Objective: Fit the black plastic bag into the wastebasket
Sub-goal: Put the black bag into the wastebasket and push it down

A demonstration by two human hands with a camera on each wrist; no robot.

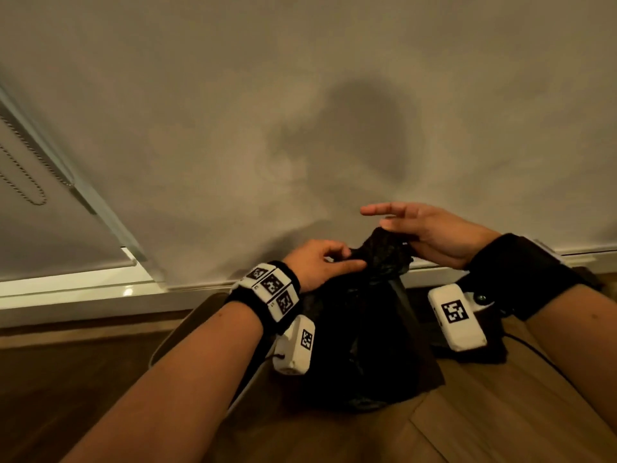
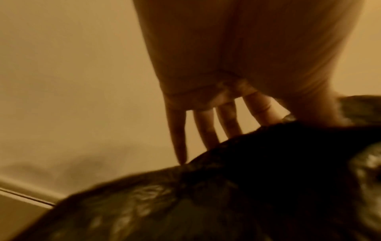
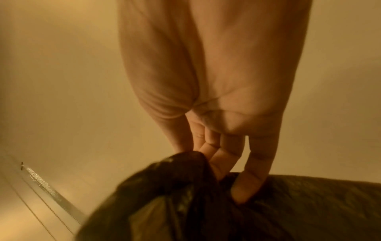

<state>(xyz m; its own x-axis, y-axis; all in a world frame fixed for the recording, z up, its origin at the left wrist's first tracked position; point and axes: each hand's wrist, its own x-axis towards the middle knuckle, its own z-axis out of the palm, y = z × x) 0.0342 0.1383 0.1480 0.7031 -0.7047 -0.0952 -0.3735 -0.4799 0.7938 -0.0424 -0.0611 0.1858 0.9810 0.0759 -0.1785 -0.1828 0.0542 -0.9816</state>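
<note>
The black plastic bag (image 1: pixel 374 329) is bunched up in the middle, low down near the wall (image 1: pixel 300 111). Its top is gathered into a crinkly bunch between the two hands, and the rest hangs down dark and shiny to the wooden floor (image 1: pixel 500 422).

The left hand (image 1: pixel 317 262) is on the left side of the bunch. Its thumb and fingers are curled and pinch the bag's top. The left wrist view is blurry, but the fingers (image 2: pixel 206 130) reach down onto the black plastic.

The right hand (image 1: pixel 430 228) is on the right side, a bit higher and farther away. Its thumb and lower fingers pinch the bag's top, while its other fingers stick out straight.

A pale curved rim (image 1: pixel 167 342) shows on the floor to the left, under the left arm; it may be the wastebasket, but I cannot tell. A white baseboard (image 1: pixel 100 295) runs along the bottom of the wall.
</note>
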